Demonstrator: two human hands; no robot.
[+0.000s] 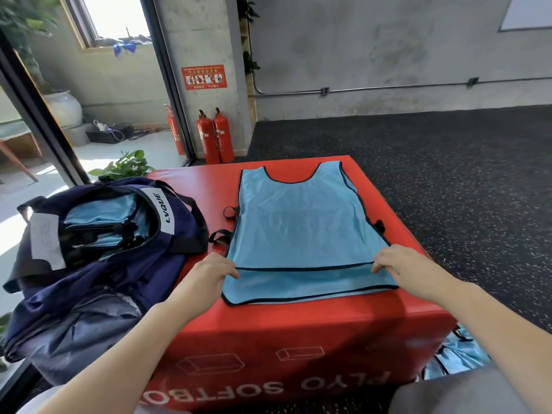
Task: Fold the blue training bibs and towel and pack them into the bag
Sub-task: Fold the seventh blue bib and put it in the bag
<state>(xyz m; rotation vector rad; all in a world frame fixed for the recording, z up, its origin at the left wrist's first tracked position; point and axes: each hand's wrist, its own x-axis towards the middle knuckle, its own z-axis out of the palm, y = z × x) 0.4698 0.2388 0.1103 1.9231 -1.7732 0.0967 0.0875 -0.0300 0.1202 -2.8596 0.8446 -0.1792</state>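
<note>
A light blue training bib with black trim lies flat on the red soft box, neck opening at the far end. My left hand pinches the left end of the top layer's hem. My right hand pinches the right end of that hem, so the top layer sits a little back from the bottom layer. The navy bag stands open to the left of the box, with several folded blue bibs inside it.
More blue fabric lies on the floor at the box's lower right corner. Two red fire extinguishers stand by the concrete pillar beyond the box. Dark speckled rubber floor spreads to the right. A green plant sits behind the bag.
</note>
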